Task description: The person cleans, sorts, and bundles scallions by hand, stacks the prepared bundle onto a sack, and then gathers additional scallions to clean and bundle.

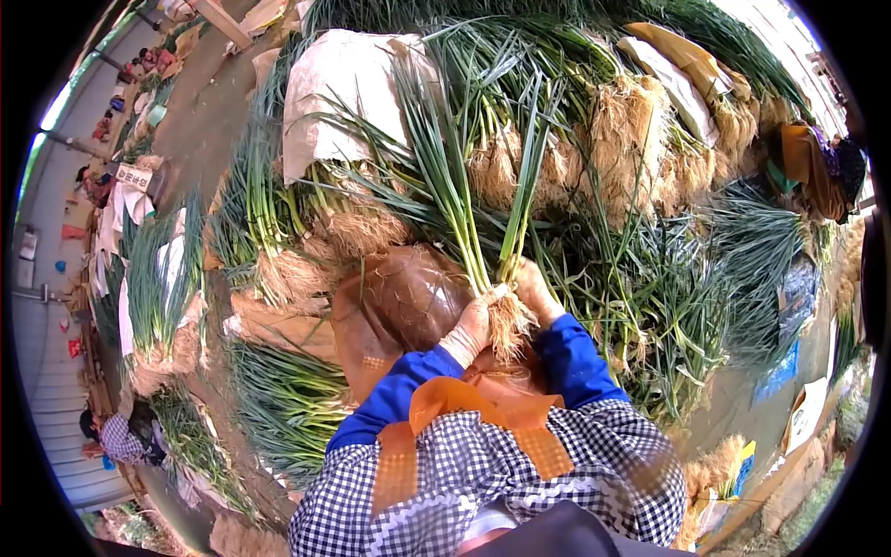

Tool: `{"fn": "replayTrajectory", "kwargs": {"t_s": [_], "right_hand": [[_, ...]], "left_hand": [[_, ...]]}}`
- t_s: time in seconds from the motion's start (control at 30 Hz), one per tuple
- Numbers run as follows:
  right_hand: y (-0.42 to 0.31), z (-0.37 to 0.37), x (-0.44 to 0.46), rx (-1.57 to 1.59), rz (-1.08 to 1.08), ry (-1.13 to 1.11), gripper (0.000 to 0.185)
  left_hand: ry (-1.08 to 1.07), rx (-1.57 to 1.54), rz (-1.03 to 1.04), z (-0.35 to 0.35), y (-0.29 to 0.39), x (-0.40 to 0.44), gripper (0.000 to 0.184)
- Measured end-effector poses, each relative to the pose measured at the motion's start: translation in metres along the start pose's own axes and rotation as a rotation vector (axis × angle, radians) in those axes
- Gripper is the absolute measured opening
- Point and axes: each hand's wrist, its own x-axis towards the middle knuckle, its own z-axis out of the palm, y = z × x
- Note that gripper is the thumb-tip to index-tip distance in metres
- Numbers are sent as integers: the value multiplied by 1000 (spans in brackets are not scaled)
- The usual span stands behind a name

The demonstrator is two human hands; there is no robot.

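My left hand is closed round the lower stalks of several green onions, just above their pale roots. Close beside it, my right hand grips the base of a smaller group of green onions whose leaves lean to the right. Both groups stand roughly upright, leaves pointing away from me. Beneath my hands a brown plastic apron covers my lap. Some of my fingers are hidden behind the stalks and roots.
Root-on onion bundles are piled ahead, partly under a white sack. Loose green onions lie to my right, and a leafy heap lies at my left. Another person sits far left, near standing bundles.
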Motion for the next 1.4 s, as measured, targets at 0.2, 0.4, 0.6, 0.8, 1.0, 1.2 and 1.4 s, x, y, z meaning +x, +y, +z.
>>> {"fn": "replayTrajectory", "kwargs": {"t_s": [0.2,0.4,0.6,0.8,1.0,1.2,1.4], "right_hand": [[-53,-63,-91,-1861,632,-545,42],[-100,-2,-47,-334,-108,166,26],[-79,43,-38,-798,-198,248,33],[-98,46,-65,-1141,-464,295,45],[-178,27,-123,-683,298,-666,27],[-150,19,-40,-368,55,-24,34],[-111,52,14,-359,18,183,30]], "left_hand": [[-125,-21,66,5,2,1,11],[-164,101,102,10,1,-8,15],[-73,-36,-114,-12,5,2,17],[-45,344,229,9,-8,-10,22],[-217,43,55,-4,18,-4,21],[-479,-162,-127,0,19,-15,32],[-125,94,-2,13,11,-19,26]]}}
